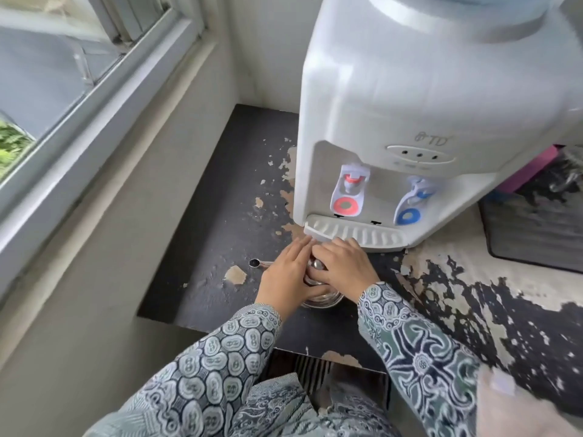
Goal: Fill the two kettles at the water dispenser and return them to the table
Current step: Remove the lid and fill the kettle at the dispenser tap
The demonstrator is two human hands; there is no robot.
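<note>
Gripping small shiny steel kettle [318,298] under both palms: left hand [288,275] wrapped round side, right hand [344,269] clamped on lid. Spout [256,263] points left; dispenser taps beyond fingertips.

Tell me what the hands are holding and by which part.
Both hands, left hand and right hand, grip the top of a metal kettle standing in front of the water dispenser; lid or handle cannot be told.

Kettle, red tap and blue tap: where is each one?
Kettle [321,300]: head view, its shiny lower body below the hands.
Red tap [347,203]: head view, its round red pad.
Blue tap [409,216]: head view, its round blue pad.
</note>
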